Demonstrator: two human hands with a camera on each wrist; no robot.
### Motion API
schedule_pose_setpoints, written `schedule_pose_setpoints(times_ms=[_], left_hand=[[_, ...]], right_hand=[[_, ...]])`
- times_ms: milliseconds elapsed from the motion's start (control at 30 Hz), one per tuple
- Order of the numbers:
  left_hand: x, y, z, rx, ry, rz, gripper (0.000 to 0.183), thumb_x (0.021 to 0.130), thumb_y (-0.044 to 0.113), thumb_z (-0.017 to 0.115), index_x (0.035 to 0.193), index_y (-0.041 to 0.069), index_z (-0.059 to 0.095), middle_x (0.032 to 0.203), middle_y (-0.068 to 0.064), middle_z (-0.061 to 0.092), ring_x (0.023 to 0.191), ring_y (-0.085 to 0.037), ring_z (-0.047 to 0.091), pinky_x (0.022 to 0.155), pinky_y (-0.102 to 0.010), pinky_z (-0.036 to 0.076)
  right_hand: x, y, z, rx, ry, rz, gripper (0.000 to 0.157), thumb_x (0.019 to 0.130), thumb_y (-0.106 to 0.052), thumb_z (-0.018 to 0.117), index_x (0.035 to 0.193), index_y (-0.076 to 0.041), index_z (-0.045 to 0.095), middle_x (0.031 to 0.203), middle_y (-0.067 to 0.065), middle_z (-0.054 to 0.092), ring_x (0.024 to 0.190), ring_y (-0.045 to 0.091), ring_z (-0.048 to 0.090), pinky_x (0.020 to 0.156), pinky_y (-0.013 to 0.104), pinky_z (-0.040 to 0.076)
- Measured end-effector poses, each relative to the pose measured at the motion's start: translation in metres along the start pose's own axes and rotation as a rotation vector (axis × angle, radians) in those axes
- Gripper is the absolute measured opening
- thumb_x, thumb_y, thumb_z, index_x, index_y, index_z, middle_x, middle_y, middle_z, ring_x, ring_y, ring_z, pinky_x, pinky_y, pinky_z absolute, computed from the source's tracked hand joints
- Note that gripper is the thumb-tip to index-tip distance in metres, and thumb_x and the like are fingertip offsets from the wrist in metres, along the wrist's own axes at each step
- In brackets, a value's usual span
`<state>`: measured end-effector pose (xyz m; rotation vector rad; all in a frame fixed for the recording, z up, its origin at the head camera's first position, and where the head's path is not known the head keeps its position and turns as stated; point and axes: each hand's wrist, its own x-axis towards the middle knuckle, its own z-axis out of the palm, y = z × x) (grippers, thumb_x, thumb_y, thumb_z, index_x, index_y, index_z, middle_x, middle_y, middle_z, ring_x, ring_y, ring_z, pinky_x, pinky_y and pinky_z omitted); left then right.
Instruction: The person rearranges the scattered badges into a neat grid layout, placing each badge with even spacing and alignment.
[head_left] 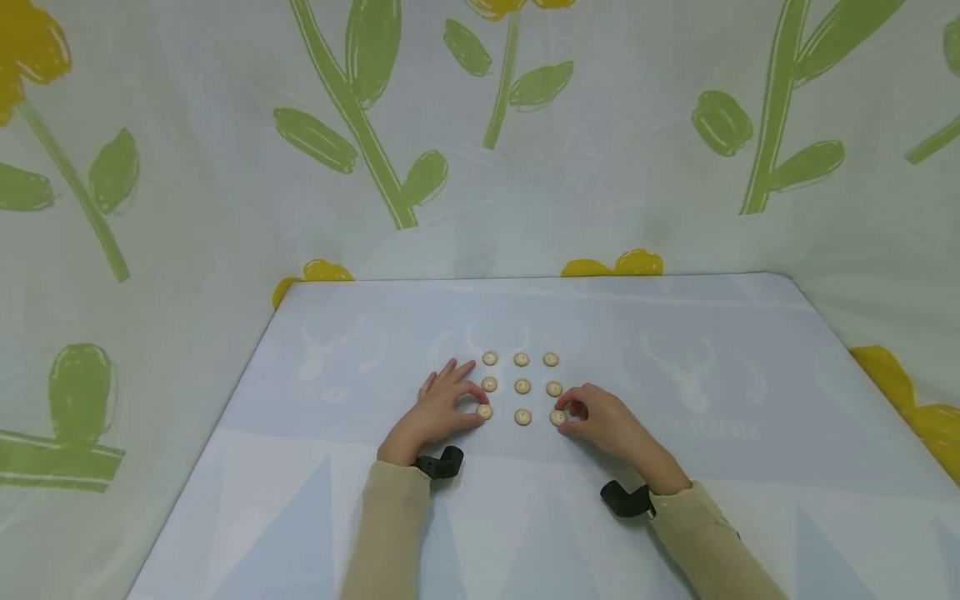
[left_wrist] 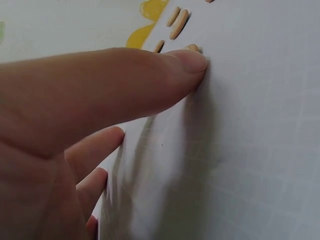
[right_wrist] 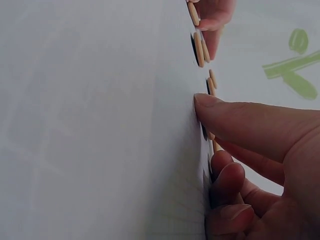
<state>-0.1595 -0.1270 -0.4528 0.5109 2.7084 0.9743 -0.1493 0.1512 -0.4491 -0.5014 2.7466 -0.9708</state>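
Several round, pale wooden buttons lie flat on the table in three rows of three. My left hand (head_left: 437,410) pinches the front-left button (head_left: 485,412) between thumb and index finger, its other fingers spread over the tabletop. At the front-right corner, my right hand (head_left: 611,425) holds another button (head_left: 558,417) by its edges, with the remaining fingers curled under. Between the two hands sits the front-middle button (head_left: 522,417), touched by neither. In the left wrist view the thumb (left_wrist: 187,62) covers most of the held button. The right thumb (right_wrist: 212,107) largely hides the other one.
The pale table (head_left: 450,533) has faint deer-head and blue triangle prints. Behind it and at its sides hangs a white cloth (head_left: 600,183) with green stems and yellow flowers. Black wrist cameras (head_left: 450,462) sit at both beige cuffs.
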Motion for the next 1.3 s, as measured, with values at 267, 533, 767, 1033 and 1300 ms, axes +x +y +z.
schedule_pose_setpoints(times_ms=[267,533,767,1033,1300], left_hand=[[0.000,0.001,-0.003,-0.006,-0.010,-0.010,0.012,0.075,0.031,0.069,0.084,0.030,0.060,0.146,0.000,0.022,0.135,-0.020,0.001,0.104,-0.043,-0.002],[0.001,0.007,0.000,-0.006,-0.019,0.017,0.014,0.075,0.031,0.070,0.085,0.030,0.060,0.146,0.000,0.023,0.135,-0.020,0.001,0.104,-0.044,-0.002],[0.002,0.010,-0.001,-0.009,-0.024,0.024,0.016,0.074,0.030,0.070,0.087,0.028,0.060,0.146,-0.002,0.022,0.135,-0.023,0.002,0.104,-0.046,-0.001],[-0.005,0.005,-0.004,-0.009,-0.007,-0.007,0.015,0.074,0.028,0.070,0.085,0.027,0.061,0.146,-0.002,0.023,0.135,-0.023,0.003,0.104,-0.047,-0.001],[-0.007,-0.002,-0.001,-0.035,-0.007,0.001,0.016,0.074,0.032,0.070,0.087,0.029,0.060,0.145,-0.002,0.024,0.135,-0.023,0.003,0.103,-0.047,-0.001]], right_hand=[[0.000,-0.003,-0.001,0.002,0.004,-0.001,0.021,0.072,-0.019,0.073,0.088,-0.016,0.061,0.076,-0.003,0.049,0.069,0.013,0.043,0.061,0.028,0.037],[-0.008,-0.001,-0.006,0.009,0.012,0.032,0.021,0.073,-0.019,0.073,0.090,-0.016,0.061,0.078,-0.003,0.049,0.070,0.013,0.043,0.062,0.029,0.038],[-0.009,0.000,-0.007,0.001,0.018,0.025,0.021,0.072,-0.019,0.073,0.089,-0.017,0.061,0.076,-0.004,0.049,0.069,0.013,0.043,0.062,0.029,0.038],[-0.003,-0.002,0.002,0.015,0.004,0.019,0.020,0.072,-0.020,0.073,0.089,-0.018,0.062,0.076,-0.004,0.049,0.070,0.013,0.044,0.063,0.029,0.038],[-0.006,-0.002,0.005,0.040,-0.007,0.006,0.022,0.073,-0.023,0.073,0.091,-0.018,0.061,0.077,-0.005,0.050,0.070,0.012,0.044,0.063,0.029,0.038]])
